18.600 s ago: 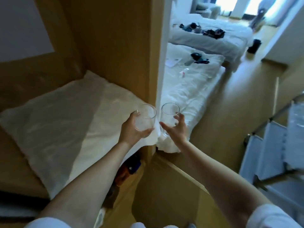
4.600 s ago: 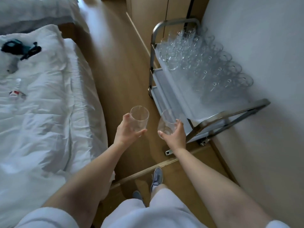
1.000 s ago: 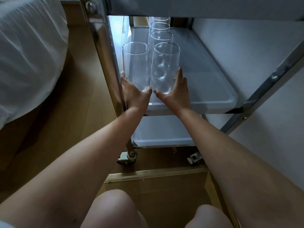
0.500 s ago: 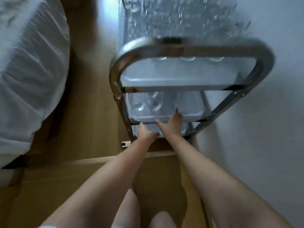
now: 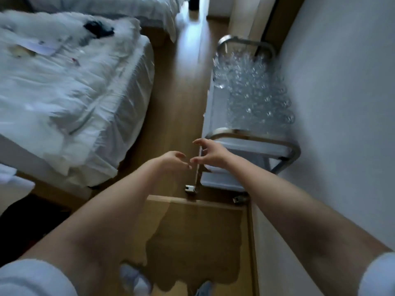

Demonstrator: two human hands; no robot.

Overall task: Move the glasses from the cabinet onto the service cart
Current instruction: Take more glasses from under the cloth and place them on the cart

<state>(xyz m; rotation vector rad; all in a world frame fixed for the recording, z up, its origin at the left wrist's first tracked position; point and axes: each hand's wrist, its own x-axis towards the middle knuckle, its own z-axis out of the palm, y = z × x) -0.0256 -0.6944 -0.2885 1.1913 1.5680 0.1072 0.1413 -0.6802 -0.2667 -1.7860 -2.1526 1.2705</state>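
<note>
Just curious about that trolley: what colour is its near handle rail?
Shiny silver metal; the handle rail shows best in the head view.

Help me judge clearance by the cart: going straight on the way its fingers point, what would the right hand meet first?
Probably the left hand: its fingertips lie just ahead of the right hand, which points leftward. Depth is unclear; beyond lies wooden floor.

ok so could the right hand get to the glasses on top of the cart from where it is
Probably yes. The right hand is empty, just short of the cart's near handle rail; the glasses stand beyond it on the top tray, uncovered, so reaching over the rail should do.
</note>
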